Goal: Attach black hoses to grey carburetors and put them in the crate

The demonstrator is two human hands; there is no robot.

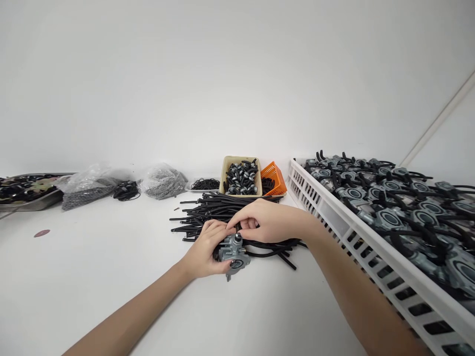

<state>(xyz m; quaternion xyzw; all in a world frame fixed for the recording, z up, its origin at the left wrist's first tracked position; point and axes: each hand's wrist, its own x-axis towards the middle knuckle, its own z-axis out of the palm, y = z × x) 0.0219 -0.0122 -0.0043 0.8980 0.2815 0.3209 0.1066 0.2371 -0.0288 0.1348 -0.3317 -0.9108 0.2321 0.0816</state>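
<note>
My left hand (208, 249) is wrapped round a grey metal carburetor (234, 254), its thumb across the front near the round opening. A black hose (265, 255) comes off the carburetor's right side. Above it, my right hand (265, 220) has thumb and forefinger pinched together at the top fitting; whatever small piece is between them is hidden by the fingers. Just behind both hands lies a pile of black rubber hoses (208, 207), partly covered by the right hand.
A white slatted crate (334, 217) full of carburetors with hoses runs along the right. At the back stand a cream bin (227, 163) of black-and-silver parts, an orange basket (278, 178), a white tray (190, 186), plastic bags (163, 180) of small parts and a metal tray (37, 203).
</note>
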